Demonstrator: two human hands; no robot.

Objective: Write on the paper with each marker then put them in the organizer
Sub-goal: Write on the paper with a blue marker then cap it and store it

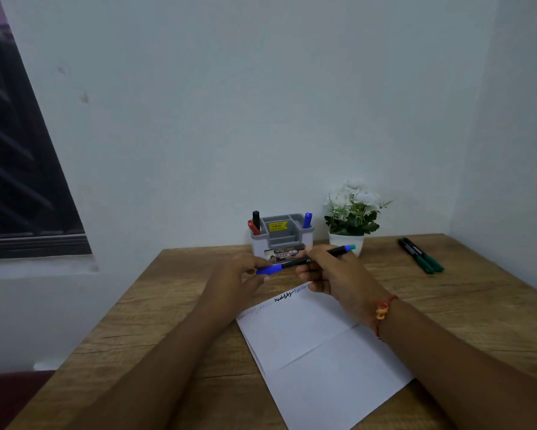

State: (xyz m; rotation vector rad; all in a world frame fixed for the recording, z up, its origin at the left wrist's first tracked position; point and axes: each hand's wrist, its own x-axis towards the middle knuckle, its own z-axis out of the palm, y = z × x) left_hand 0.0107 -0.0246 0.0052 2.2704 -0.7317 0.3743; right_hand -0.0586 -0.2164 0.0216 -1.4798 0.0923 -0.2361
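Note:
I hold a blue marker level above the top edge of the white paper. My left hand pinches its blue cap end. My right hand grips the black barrel, whose teal tail sticks out to the right. The paper carries a few scribbled words along its top edge. Behind my hands stands the grey and white organizer, with a black marker and a red marker in its left slot and a blue marker in its right slot. Two green markers lie on the table at the right.
A white pot of white flowers stands right of the organizer, against the wall. The wooden table sits in a corner with walls behind and to the right. A dark window is on the left.

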